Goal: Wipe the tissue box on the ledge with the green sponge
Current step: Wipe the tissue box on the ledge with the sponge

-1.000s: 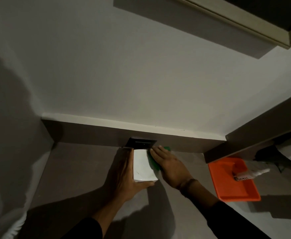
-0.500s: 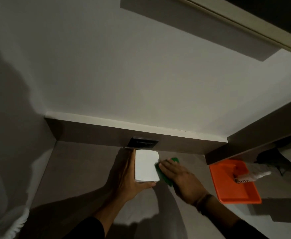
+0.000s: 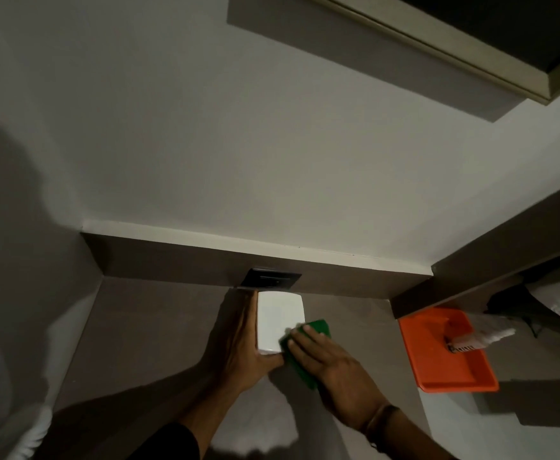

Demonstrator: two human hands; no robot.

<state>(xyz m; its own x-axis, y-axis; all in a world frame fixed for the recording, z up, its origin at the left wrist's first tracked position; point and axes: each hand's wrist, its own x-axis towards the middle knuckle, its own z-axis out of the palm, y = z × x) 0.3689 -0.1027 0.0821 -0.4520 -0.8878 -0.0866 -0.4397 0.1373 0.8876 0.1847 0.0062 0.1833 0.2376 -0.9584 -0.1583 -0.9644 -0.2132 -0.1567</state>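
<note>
A white tissue box (image 3: 278, 318) stands on the brown ledge (image 3: 159, 320), just below a dark wall socket. My left hand (image 3: 238, 346) wraps the box's left side, thumb under its near edge. My right hand (image 3: 328, 360) presses a green sponge (image 3: 308, 346) flat against the box's right side near its front corner. Part of the sponge is hidden under my fingers.
An orange tray (image 3: 444, 366) lies to the right with a white tube (image 3: 481, 336) resting across its far corner. A dark socket plate (image 3: 272, 278) sits on the raised back strip. A brown side wall (image 3: 491, 260) rises at the right, a cabinet overhead.
My right hand has slid the green sponge along the box's right side from the far end toward me. The left hand keeps holding the box in place.
</note>
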